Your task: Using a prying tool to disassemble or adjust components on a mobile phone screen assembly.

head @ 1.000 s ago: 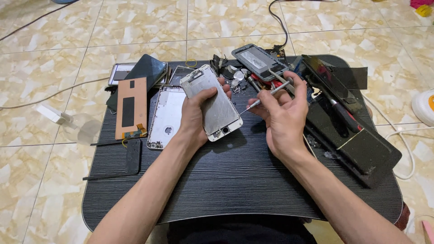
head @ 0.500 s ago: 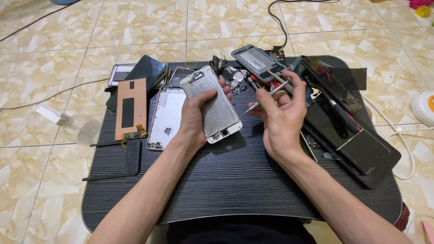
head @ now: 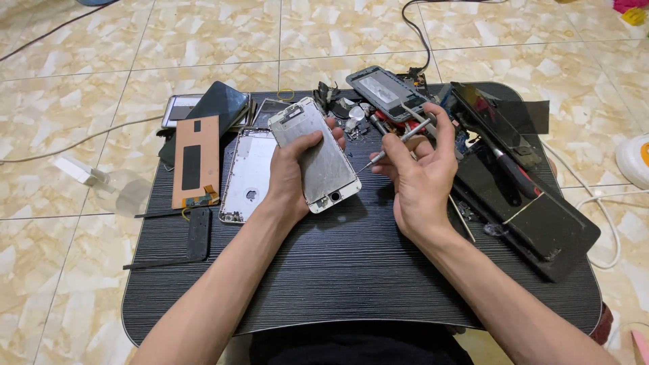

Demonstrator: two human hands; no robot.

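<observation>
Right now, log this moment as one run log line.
left hand: holds white phone screen panel, metal back up | right hand: holds slim silver screwdriver, tip near panel | surface: black low table

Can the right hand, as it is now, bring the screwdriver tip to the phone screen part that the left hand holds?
Probably yes: the right hand holds the screwdriver close beside the screen part, nothing between.

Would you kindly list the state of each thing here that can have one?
Left hand: gripping the screen assembly.
Screen assembly: held up, metal back facing up.
Right hand: holding the screwdriver.
Screwdriver: tip apart from the screen.
Silver rear housing: lying flat, opened.
</observation>
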